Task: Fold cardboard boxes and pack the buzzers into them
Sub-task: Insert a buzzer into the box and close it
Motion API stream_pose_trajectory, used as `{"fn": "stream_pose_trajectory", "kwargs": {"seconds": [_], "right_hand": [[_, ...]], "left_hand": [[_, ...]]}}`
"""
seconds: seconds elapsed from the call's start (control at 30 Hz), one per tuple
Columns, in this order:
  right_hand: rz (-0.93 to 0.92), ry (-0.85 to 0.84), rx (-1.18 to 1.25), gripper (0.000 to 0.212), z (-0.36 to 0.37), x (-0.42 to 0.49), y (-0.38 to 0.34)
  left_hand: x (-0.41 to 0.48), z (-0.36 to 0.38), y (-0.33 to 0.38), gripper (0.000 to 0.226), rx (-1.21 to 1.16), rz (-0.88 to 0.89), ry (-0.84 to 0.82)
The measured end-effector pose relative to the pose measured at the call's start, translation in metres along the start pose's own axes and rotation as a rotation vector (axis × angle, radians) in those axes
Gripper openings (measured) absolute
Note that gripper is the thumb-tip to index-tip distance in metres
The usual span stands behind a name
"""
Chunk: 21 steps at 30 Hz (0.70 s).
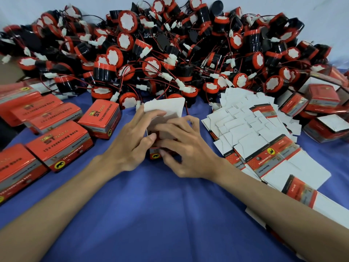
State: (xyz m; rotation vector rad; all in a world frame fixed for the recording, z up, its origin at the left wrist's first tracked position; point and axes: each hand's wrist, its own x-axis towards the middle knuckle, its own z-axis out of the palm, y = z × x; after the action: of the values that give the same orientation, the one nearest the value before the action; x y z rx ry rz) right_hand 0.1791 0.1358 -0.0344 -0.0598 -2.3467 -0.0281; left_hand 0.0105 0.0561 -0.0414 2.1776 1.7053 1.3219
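Closing box (pixel 156 156) at counter (pixel 170 214) centre, seemingly | left grip (pixel 132 140) and right grip (pixel 182 150) both curled round it, contents hidden | lid flap (pixel 166 108) upright at 12 o'clock, buzzers (pixel 170 53) heaped beyond | advice: press side flaps flat, then tuck lid squarely

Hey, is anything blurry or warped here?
Head view: the right hand is blurred at its fingers on the open red cardboard box; the left hand sharper; lens distortion curves the edges; glare fades print on closed red boxes, far left.

Two hands (pixel 130 142) (pixel 186 148), one unclosed box (pixel 164 108)
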Motion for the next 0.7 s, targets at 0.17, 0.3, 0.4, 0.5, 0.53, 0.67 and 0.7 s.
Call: {"fn": "stream_pose_trajectory", "kwargs": {"seconds": [0.17, 0.3, 0.4, 0.5, 0.53, 0.67, 0.7], "right_hand": [[0.123, -0.055, -0.14, 0.033, 0.0006, 0.0017, -0.0033], [0.121, -0.104, -0.166, 0.03, 0.0016, 0.0023, -0.0048], [0.134, -0.147, -0.166, 0.029, 0.0014, 0.0029, -0.0058], [0.147, -0.18, -0.156, 0.03, 0.0013, 0.0044, -0.0075], [0.149, -0.191, -0.151, 0.03, 0.0011, 0.0048, -0.0079], [0.154, -0.233, -0.158, 0.032, 0.0004, 0.0066, -0.0095], [0.154, -0.233, -0.162, 0.033, 0.0002, 0.0067, -0.0099]], "left_hand": [[0.0005, 0.0006, 0.0016, 0.051, 0.016, 0.002, 0.0], [-0.0003, -0.0001, 0.0021, 0.051, 0.024, -0.033, -0.008], [-0.0005, -0.0008, 0.0026, 0.052, 0.026, -0.057, -0.016], [-0.0007, -0.0007, 0.0024, 0.052, 0.026, -0.055, -0.028], [-0.0008, -0.0006, 0.0024, 0.053, 0.03, -0.055, -0.028], [-0.0012, -0.0008, 0.0029, 0.052, 0.033, -0.056, -0.032], [-0.0012, -0.0008, 0.0032, 0.051, 0.032, -0.065, -0.035]]}}
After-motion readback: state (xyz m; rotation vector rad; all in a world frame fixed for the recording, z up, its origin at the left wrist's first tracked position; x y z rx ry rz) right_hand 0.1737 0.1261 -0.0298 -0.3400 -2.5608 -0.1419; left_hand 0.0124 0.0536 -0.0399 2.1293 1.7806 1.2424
